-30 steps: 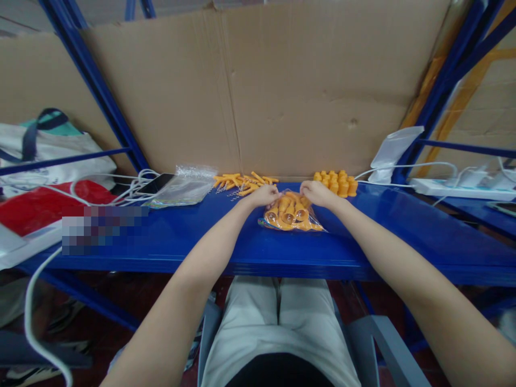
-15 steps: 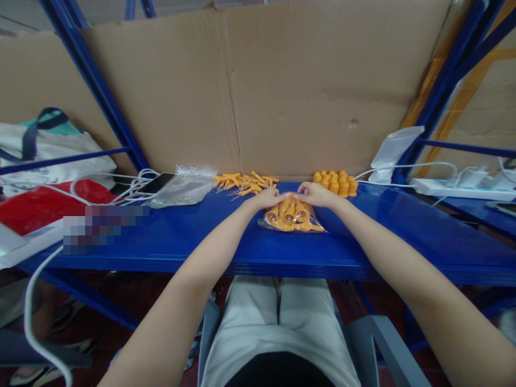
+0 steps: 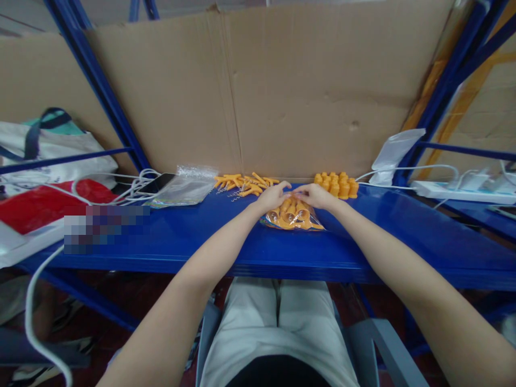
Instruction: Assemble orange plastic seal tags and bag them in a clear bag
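Observation:
A clear plastic bag (image 3: 293, 216) with several orange, cone-mouthed plastic parts inside lies on the blue table in front of me. At its far edge, my left hand (image 3: 274, 196) has its fingers closed on the bag's left top side. My right hand (image 3: 313, 194) pinches the same edge from the right, its fingertips close to those of the left. Behind my left hand is a loose pile of orange branched pieces (image 3: 245, 183) with small metal chains. Beyond my right hand stands a cluster of upright orange cup-like parts (image 3: 336, 184).
Flat clear bags (image 3: 189, 185) and a dark phone (image 3: 160, 184) lie to the left among white cables (image 3: 139, 185). A power strip (image 3: 463, 189) is at the right. Cardboard (image 3: 302, 91) walls the back, between blue posts (image 3: 108, 91).
My hands have come closer together along the bag's far edge, the left shifting right and the right slightly left. The bag stays in about the same place.

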`<state>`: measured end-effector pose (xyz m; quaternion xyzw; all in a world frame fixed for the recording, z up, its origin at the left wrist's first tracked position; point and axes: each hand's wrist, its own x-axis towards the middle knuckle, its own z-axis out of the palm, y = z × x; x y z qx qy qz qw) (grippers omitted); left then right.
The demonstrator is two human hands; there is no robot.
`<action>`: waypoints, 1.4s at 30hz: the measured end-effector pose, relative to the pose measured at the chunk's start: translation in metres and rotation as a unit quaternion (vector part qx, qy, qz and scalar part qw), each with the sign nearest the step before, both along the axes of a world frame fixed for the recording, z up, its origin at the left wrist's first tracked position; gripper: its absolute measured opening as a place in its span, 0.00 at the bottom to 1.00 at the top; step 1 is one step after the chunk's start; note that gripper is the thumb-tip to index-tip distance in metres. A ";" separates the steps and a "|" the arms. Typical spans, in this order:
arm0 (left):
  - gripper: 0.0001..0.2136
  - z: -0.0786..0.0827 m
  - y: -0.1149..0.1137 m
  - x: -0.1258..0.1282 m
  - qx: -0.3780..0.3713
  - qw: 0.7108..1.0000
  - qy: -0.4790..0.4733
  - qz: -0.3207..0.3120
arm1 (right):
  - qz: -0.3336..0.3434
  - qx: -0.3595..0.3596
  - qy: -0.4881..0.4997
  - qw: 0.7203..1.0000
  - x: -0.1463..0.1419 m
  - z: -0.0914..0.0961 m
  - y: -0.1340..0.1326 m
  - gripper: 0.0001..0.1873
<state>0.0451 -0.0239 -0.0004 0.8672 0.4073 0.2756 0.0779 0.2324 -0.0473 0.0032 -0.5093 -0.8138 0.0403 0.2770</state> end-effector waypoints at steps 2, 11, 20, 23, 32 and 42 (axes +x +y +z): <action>0.08 0.000 0.002 0.001 -0.021 0.999 -0.014 -0.036 | 0.015 -0.013 0.004 1.000 0.001 0.000 -0.001 0.16; 0.14 0.011 -0.009 -0.004 -0.211 0.974 -0.080 -0.022 | 0.031 -0.028 0.031 0.999 0.004 0.002 -0.001 0.18; 0.17 0.015 -0.011 -0.008 -0.235 0.970 -0.063 -0.032 | 0.045 -0.065 0.083 0.993 0.003 0.002 -0.002 0.14; 0.17 0.014 -0.008 -0.008 -0.228 0.971 -0.048 -0.050 | 0.032 -0.062 0.086 0.994 0.002 0.001 -0.001 0.13; 0.14 0.012 0.000 -0.010 -0.213 0.973 -0.026 -0.085 | -0.063 -0.108 0.164 0.978 0.003 0.007 -0.005 0.15; 0.17 0.000 0.016 -0.006 -0.108 0.993 0.016 -0.043 | -0.038 -0.060 0.076 0.995 0.004 0.001 -0.002 0.17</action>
